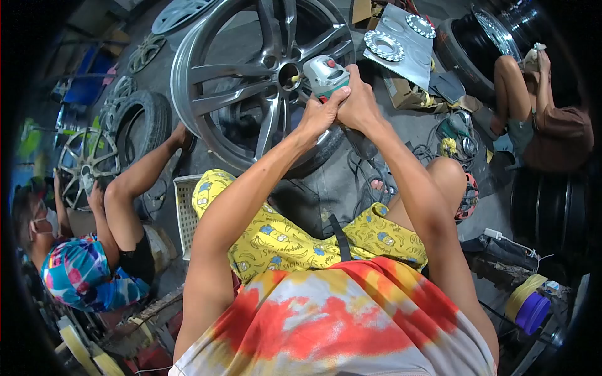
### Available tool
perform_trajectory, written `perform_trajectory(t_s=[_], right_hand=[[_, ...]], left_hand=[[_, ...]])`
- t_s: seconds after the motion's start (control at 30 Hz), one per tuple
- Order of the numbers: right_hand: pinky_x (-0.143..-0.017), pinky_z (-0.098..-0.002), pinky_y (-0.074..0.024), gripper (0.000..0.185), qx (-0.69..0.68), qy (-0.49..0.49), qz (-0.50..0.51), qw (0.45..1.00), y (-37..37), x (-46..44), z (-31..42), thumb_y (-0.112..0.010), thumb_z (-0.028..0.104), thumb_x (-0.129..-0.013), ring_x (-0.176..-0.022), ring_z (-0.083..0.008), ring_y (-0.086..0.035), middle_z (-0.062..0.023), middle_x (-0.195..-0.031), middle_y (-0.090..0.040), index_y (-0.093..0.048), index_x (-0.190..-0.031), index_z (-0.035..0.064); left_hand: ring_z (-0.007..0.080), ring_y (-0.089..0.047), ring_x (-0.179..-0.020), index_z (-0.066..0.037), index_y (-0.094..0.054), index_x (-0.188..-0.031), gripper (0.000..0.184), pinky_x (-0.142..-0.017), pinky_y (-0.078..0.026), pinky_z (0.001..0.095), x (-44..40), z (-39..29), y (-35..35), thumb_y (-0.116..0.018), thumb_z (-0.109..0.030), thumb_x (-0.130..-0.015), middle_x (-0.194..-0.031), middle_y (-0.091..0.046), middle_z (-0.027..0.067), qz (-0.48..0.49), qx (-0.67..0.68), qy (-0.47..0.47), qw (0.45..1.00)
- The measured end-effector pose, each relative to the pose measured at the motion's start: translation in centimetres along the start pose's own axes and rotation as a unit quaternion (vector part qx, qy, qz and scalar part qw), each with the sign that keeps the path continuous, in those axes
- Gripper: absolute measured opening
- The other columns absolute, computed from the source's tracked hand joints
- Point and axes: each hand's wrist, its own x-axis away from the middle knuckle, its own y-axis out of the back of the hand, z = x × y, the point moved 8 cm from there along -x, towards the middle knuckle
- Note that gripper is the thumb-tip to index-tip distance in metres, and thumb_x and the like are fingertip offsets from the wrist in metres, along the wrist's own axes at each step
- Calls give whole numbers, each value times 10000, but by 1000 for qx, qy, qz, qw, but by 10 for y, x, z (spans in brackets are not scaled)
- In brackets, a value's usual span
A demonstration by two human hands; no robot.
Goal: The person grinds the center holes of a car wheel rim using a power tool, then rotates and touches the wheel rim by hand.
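A large grey alloy wheel rim (pixel 269 116) with paired spokes stands tilted in front of me. At its hub I hold an angle grinder (pixel 326 75) with a grey metal head, a red button and a teal body. My left hand (pixel 318 116) is closed round the near left side of the tool. Wrapped round its right side is my right hand (pixel 359 103), pressed against the left. A small yellow tip (pixel 295 79) shows left of the grinder head, over the hub hole; whether it belongs to the tool I cannot tell. The tool's underside is hidden.
A tyre (pixel 145 119) lies at the left, near a person (pixel 88 266) handling a spoked rim (pixel 88 164). Another person (pixel 558 135) sits at the right. Cardboard boxes (pixel 407 94), a silver sheet (pixel 401 44), tangled cables (pixel 364 175) and a white crate (pixel 185 213) surround me.
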Motion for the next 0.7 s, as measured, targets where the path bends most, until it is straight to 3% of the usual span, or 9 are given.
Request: perform_trajectory(t_s=[0.1, 0.17, 0.3, 0.4, 0.47, 0.6, 0.7], right_hand=[[-901, -510, -527, 643, 19, -2, 13, 1000, 2, 1, 2, -758, 182, -789, -1082, -519, -659, -352, -1059, -692, -438, -1316, 2], [-891, -554, -535, 668, -1, 7, 25, 1000, 2, 3, 3, -757, 200, -786, -1009, -541, -670, -365, -1015, -689, -419, -1316, -26], [-886, -555, -537, 649, -12, 0, 9, 1000, -1, 1, -5, -761, 198, -785, -1001, -543, -670, -363, -1012, -690, -421, -1290, -26], [-867, -556, -540, 638, 9, 36, -12, 999, 3, 5, 10, -758, 180, -786, -1005, -539, -667, -358, -1010, -690, -422, -1289, -25], [-832, -563, -544, 605, 39, 74, -25, 996, 8, 7, 27, -735, 163, -800, -991, -535, -664, -343, -1029, -680, -424, -1287, -16], [-790, -568, -549, 514, 81, 150, -84, 982, 8, 11, 39, -678, 140, -837, -952, -529, -664, -318, -1099, -639, -429, -1270, 21], [-792, -573, -547, 502, 113, 140, -69, 981, 4, 14, 36, -670, 133, -841, -955, -530, -663, -321, -1120, -635, -420, -1264, 30]], left_hand=[[183, -628, -1120, 29, -542, -1367, 752, -980, -486, 335, 2, -3, 1, -756, -506, -884, -1234, -667, 128, -17, 9, -36, 999], [194, -649, -1065, 58, -547, -1344, 777, -950, -500, 342, 2, 0, 3, -710, -561, -904, -1190, -670, 124, -16, -45, -27, 998], [193, -652, -1058, 55, -547, -1343, 777, -940, -505, 342, 1, 1, 3, -702, -569, -906, -1188, -669, 125, -10, -67, 21, 997], [202, -613, -1166, 11, -522, -1404, 806, -1004, -477, 349, -3, 3, 0, -760, -541, -867, -1282, -644, 131, 1, -3, -1, 1000], [206, -601, -1191, 15, -507, -1419, 826, -1034, -460, 354, -7, -3, 0, -759, -550, -871, -1324, -620, 132, 19, 37, -98, 994], [191, -565, -1227, -5, -511, -1421, 787, -1075, -422, 357, -7, -3, 4, -727, -558, -904, -1328, -612, 101, 33, 25, -123, 992], [179, -556, -1220, -12, -538, -1396, 744, -1060, -428, 352, 3, -7, -2, -711, -556, -919, -1307, -617, 85, 52, 42, -121, 990]])
